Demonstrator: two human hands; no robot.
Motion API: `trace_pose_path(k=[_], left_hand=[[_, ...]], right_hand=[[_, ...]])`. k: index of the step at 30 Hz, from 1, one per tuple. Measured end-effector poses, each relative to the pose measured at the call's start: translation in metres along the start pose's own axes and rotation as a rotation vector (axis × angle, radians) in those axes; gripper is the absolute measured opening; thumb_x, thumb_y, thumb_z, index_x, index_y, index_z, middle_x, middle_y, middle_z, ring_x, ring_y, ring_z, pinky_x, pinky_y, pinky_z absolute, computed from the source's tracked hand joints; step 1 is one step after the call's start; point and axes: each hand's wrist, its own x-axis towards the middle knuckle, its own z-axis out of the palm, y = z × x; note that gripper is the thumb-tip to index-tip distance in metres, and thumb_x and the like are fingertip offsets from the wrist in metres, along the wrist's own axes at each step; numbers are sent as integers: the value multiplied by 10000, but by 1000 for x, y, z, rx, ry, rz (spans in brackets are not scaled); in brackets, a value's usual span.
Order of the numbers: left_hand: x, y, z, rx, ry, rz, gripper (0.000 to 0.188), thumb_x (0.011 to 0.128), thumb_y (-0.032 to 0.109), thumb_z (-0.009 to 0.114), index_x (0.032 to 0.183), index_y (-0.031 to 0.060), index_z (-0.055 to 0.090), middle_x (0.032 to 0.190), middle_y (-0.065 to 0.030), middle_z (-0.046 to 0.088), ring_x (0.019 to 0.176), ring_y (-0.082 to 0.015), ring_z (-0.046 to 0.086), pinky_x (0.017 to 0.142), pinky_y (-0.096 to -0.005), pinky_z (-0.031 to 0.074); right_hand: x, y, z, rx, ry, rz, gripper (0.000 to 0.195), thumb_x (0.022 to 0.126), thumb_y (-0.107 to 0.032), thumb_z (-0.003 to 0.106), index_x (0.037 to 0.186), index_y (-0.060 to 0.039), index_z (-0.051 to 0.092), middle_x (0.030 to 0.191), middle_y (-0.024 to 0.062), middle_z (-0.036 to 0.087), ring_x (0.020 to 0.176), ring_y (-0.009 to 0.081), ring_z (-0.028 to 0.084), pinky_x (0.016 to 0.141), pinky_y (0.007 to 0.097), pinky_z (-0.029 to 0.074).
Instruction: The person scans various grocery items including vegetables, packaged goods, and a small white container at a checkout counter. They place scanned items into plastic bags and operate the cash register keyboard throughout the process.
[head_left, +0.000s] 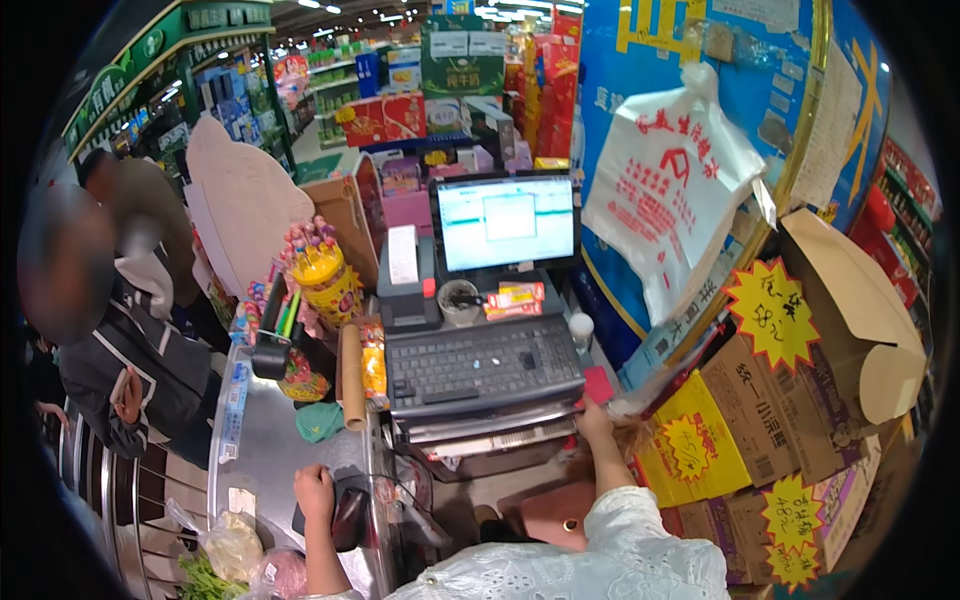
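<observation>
My left hand (313, 486) rests curled on the metal checkout counter (251, 427), with nothing visible in it. Beside that wrist lies a dark object (351, 517), partly hidden by the forearm. At the right front corner of the black keyboard (480, 358) is my right hand (595, 418). Its fingers meet a pink-red flat piece (598, 385); whether they grip it or only touch it, I cannot tell. Behind the keyboard stands a lit monitor (506, 221), left of which a receipt printer (407, 296) has a paper slip (403, 253) sticking out.
Bagged produce (232, 544) and leafy greens (202, 576) lie at the counter's near left. A yellow lollipop tub (326, 281) stands beyond. Across the counter a person (150, 360) holds a phone-like object. Cardboard cartons (750, 405) are stacked at right, below a hanging plastic bag (667, 195).
</observation>
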Motion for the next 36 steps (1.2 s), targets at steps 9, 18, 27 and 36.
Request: trace_pose_path(k=[9,18,27,36], left_hand=[[-2,1,0,-70,-24,-11,139,788,72,561,785,-17,667,816,-178,651,823,-344,585,760,-425,469],[1,3,-1,-55,-96,-52,148,816,92,547,813,-2,662,849,-168,647,887,-330,570,805,-409,457],[1,3,0,-77,-60,-30,137,797,60,547,780,-20,657,813,-178,644,846,-342,573,780,-422,458],[1,-2,2,-53,-83,-33,145,807,83,543,790,-10,653,808,-160,644,846,-331,564,782,-407,454]], right_hand=[[-12,-15,-29,496,598,-192,135,817,-164,644,874,-57,583,797,117,613,773,322,585,689,426,447],[-36,-67,-56,404,750,-584,156,801,-153,676,928,-65,651,979,125,583,935,317,538,813,398,422],[-49,-79,-48,118,674,-635,303,773,-243,709,1058,-148,666,1276,152,496,1183,362,432,966,474,341],[-22,-79,-51,95,716,-520,290,794,-258,693,1047,-124,653,1268,160,493,1188,372,425,980,497,328]])
